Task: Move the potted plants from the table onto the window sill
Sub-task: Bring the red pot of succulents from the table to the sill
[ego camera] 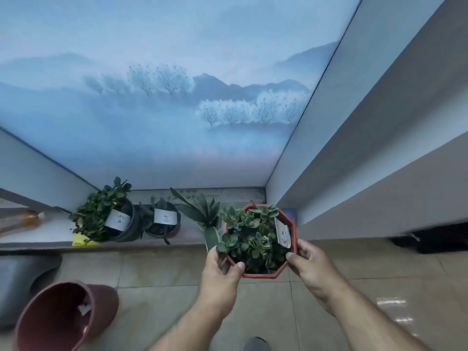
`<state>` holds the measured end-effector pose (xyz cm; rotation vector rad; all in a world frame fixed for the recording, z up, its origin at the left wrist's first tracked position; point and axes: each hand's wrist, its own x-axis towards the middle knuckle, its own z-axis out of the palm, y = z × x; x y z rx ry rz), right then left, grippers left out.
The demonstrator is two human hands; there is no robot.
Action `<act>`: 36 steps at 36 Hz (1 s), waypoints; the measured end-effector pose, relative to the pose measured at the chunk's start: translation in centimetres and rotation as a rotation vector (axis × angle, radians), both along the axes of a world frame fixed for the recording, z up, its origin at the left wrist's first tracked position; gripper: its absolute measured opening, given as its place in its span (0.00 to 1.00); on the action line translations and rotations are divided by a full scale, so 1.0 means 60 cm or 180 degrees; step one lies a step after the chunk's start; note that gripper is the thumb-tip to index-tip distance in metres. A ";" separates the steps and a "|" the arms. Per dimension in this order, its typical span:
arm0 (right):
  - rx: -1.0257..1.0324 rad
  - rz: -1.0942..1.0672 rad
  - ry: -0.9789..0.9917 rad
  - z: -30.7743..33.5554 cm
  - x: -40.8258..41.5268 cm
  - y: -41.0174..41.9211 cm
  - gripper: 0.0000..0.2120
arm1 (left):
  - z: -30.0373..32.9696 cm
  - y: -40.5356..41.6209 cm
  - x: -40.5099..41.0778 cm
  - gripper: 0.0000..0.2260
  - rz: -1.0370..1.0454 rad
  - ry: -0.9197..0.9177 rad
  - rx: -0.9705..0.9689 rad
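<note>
Now left hand point(220, 272), right hand point(310, 262) grasping red octagonal pot point(260, 274): green succulents, white tag.

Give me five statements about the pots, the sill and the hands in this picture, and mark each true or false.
1. Both hands, left and right, hold the red octagonal plastic pot of succulents. True.
2. The red octagonal pot stands alone on the sill. False: it is in the hands, at the grey stone window sill edge.
3. Two round dark pots with white labels, one leafy and one sparse, stand on the sill. True.
4. The spiky green plant is to the left of both dark pots. False: it is right of them.
5. A dark red bucket sits on the floor at lower left. True.
</note>
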<state>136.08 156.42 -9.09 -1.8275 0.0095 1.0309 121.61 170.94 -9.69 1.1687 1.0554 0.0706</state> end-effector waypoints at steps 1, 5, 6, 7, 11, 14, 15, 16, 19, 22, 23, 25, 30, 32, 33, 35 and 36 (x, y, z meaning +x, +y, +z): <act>0.0014 -0.0036 0.0031 -0.032 0.002 0.003 0.18 | -0.028 0.001 0.005 0.18 -0.0003 0.0042 -0.0008; -0.0020 -0.0223 0.0150 -0.126 0.008 0.014 0.19 | -0.121 0.005 0.020 0.18 -0.0049 0.0164 -0.0045; -0.0052 -0.0261 0.0199 -0.146 0.013 0.016 0.19 | -0.143 0.007 0.024 0.18 -0.0064 0.0208 -0.0023; -0.0071 -0.0303 0.0266 -0.168 0.017 0.018 0.19 | -0.168 0.009 0.029 0.18 -0.0080 0.0267 0.0002; -0.0152 -0.0415 0.0436 -0.224 0.035 0.029 0.19 | -0.228 0.013 0.051 0.17 -0.0071 0.0325 -0.0017; -0.0195 -0.0411 0.0487 -0.263 0.050 0.042 0.19 | -0.270 0.020 0.074 0.16 0.0020 0.0366 -0.0024; -0.0204 -0.0402 0.0506 -0.277 0.056 0.048 0.19 | -0.284 0.024 0.082 0.16 0.0061 0.0392 -0.0020; -0.0199 -0.0394 0.0518 -0.292 0.062 0.054 0.20 | -0.300 0.028 0.091 0.17 0.0109 0.0394 -0.0021; -0.0156 -0.0437 0.0528 -0.329 0.079 0.073 0.19 | -0.334 0.039 0.113 0.16 0.0261 0.0410 -0.0066; -0.0161 -0.0481 0.0550 -0.364 0.093 0.089 0.20 | -0.369 0.049 0.132 0.17 0.0401 0.0437 -0.0171; -0.0166 -0.0503 0.0553 -0.377 0.097 0.093 0.20 | -0.383 0.051 0.139 0.18 0.0422 0.0457 -0.0181; -0.0191 -0.0566 0.0542 -0.394 0.104 0.102 0.20 | -0.406 0.056 0.148 0.19 0.0397 0.0505 -0.0173; -0.0229 -0.0751 0.0487 -0.423 0.113 0.122 0.19 | -0.446 0.066 0.166 0.20 0.0230 0.0559 -0.0245; -0.0249 -0.0816 0.0491 -0.431 0.116 0.127 0.19 | -0.458 0.067 0.170 0.20 0.0206 0.0511 -0.0237; -0.0263 -0.0850 0.0510 -0.436 0.116 0.128 0.19 | -0.461 0.066 0.170 0.20 0.0198 0.0483 -0.0229; -0.0284 -0.0895 0.0542 -0.439 0.117 0.130 0.19 | -0.460 0.065 0.170 0.20 0.0164 0.0473 -0.0195; -0.0289 -0.0906 0.0546 -0.440 0.118 0.131 0.19 | -0.458 0.064 0.170 0.18 0.0144 0.0482 -0.0173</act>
